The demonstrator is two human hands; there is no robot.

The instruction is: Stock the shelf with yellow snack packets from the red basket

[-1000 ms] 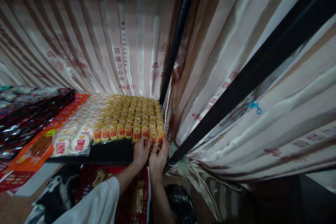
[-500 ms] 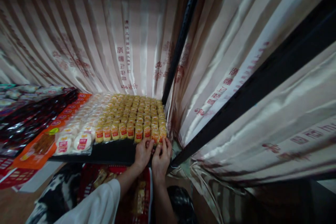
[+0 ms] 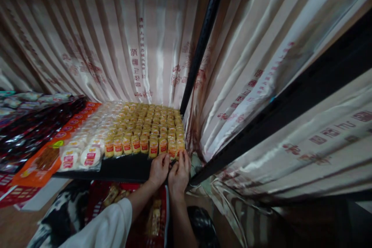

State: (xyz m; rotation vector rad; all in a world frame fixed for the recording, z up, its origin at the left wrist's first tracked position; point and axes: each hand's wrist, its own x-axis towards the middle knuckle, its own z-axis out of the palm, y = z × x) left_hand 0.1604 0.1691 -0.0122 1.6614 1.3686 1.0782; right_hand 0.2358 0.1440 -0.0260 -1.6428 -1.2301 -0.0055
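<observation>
Small yellow snack packets (image 3: 153, 147) with red-and-white labels stand in close rows on a black shelf (image 3: 124, 168). At the front right corner of these rows, my right hand (image 3: 178, 174) has its fingers closed around the outermost packet (image 3: 180, 145). My left hand (image 3: 159, 169) is just beside it, fingers curled together at the foot of the neighbouring packets; whatever they grip is hidden. Left of the yellow rows lie clear packs of round white cakes (image 3: 90, 156), then orange snack bags (image 3: 43, 161).
Dark shiny packs (image 3: 43, 128) fill the shelf's left side. Below the shelf sits a red basket (image 3: 166, 217) holding more packets. A black upright post (image 3: 200, 46) and a slanting black bar (image 3: 250, 131) border the right. Pale printed curtains (image 3: 110, 46) hang behind.
The view has tilted slightly. My right fingers have moved a little up against the corner packet; my left hand stays nearly in place.
</observation>
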